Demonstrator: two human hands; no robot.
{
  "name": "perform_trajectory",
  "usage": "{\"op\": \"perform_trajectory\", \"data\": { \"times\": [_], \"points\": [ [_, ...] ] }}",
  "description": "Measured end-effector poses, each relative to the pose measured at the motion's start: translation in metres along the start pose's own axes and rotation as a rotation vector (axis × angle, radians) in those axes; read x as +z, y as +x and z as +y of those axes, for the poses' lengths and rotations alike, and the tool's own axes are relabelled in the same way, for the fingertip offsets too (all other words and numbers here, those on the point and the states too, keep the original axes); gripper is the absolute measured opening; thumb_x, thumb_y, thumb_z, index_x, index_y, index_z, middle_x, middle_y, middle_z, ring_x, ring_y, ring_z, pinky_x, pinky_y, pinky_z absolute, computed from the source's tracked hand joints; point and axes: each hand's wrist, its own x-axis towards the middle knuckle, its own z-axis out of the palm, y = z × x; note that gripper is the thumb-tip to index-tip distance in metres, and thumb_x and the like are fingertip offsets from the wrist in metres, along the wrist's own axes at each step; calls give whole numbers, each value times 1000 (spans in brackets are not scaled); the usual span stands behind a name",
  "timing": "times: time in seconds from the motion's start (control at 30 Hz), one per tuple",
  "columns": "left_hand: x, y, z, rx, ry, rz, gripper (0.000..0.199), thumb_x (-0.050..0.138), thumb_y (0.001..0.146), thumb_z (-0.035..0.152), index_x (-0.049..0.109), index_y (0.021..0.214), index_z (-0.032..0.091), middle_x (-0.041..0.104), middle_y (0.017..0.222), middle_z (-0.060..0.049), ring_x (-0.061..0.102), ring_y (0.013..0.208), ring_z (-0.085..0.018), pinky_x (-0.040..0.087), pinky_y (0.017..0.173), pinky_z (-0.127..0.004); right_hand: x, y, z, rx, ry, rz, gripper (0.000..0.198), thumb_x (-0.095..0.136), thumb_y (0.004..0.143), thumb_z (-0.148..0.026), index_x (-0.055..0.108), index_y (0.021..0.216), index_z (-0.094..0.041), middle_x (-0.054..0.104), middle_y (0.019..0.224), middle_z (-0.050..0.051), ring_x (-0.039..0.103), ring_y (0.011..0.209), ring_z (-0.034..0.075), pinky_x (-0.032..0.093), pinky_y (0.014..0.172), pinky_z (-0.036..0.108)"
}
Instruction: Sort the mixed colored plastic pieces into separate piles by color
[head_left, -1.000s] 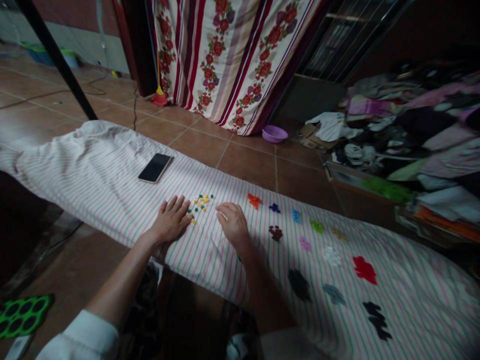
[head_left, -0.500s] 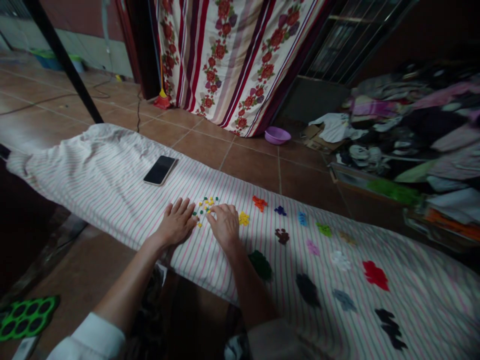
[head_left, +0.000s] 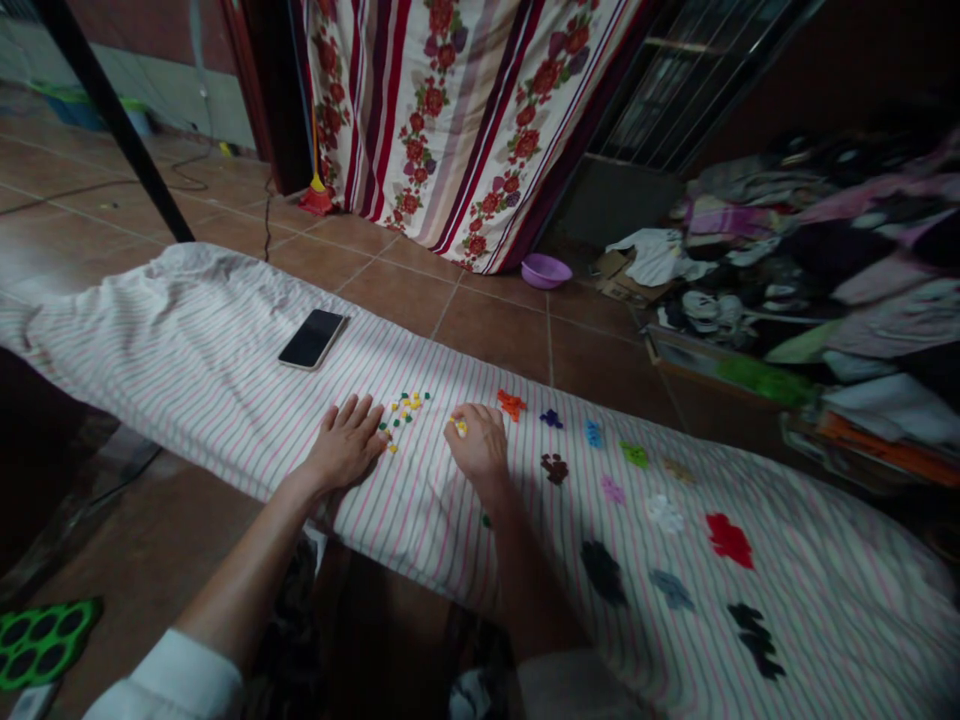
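Observation:
My left hand lies flat on the striped cloth with its fingers spread. Just beyond its fingertips is a loose cluster of small yellow and green pieces. To the right, my right hand is closed, its fingers curled down over the pile of small yellow pieces. Yellow shows between thumb and forefinger; most of that pile is hidden under the hand. My right forearm covers most of the dark green pile.
Sorted piles lie to the right, among them orange, brown, black and red. A phone rests at the left. Beyond the cloth are a purple basin, a floral curtain and heaped clothes.
My right hand has moved right, from the yellow and green cluster to the yellow pile, and its fingers have curled in. My left hand stays flat. The view has shifted slightly.

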Motion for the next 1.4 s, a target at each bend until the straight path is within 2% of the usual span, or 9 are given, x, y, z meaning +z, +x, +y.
{"op": "perform_trajectory", "data": {
  "times": [0.13,0.3,0.43,0.57,0.8,0.87,1.03,1.13,1.4],
  "points": [
    [-1,0,1,-10,-4,-15,56,25,97,45,34,148,22,26,159,-9,16,148,-28,20,117,-52,-2,-2,25,4,59,4,18,49,76,-13,64,85,-19,69,88,8,58,90,24,42,91,38],
    [0,1,1,-21,9,-16,58,24,97,45,33,148,20,25,159,-9,16,148,-28,19,118,-52,-1,-6,32,-22,115,-6,30,41,75,-7,65,90,-18,69,92,9,59,95,23,43,92,37],
    [5,2,-1,-19,21,10,58,26,96,44,33,148,20,27,158,-9,16,148,-28,21,117,-52,-1,-7,29,-58,191,-19,22,51,82,-19,68,95,-16,69,99,10,60,99,23,43,94,38],
    [6,2,-2,-6,22,16,58,26,96,45,33,148,20,26,158,-9,16,148,-28,21,117,-53,2,-11,29,-61,188,-55,21,60,80,-24,70,98,-20,68,109,9,56,107,25,41,99,43],
    [5,2,-2,-14,7,26,57,29,96,45,34,148,22,28,158,-8,18,148,-27,22,117,-52,-5,-10,32,-41,210,-123,15,59,80,-22,70,90,-22,68,98,6,58,98,23,44,93,41],
    [5,2,-2,-12,3,30,57,29,96,45,34,148,22,27,158,-8,18,148,-27,22,117,-52,-9,-9,35,-61,213,-132,18,60,79,-24,70,95,-22,68,100,7,58,100,23,43,95,42],
    [4,2,-2,-21,-7,5,57,28,96,46,33,148,23,27,158,-7,17,148,-27,20,118,-52,-21,-10,50,-94,192,-176,39,65,76,-29,66,115,-21,64,121,9,54,115,27,39,103,46],
    [5,2,-2,-23,-7,17,56,29,96,46,34,148,24,28,158,-8,18,148,-27,21,117,-52,-26,-12,58,-48,154,-215,44,66,75,-31,65,117,-20,64,118,10,56,112,27,41,101,45],
    [4,2,-1,-19,6,12,57,28,96,45,33,148,22,27,158,-9,18,148,-27,22,116,-53,-23,-11,61,-25,179,-200,34,64,75,-26,69,108,-20,66,104,8,61,97,23,49,90,39]
  ]
}}
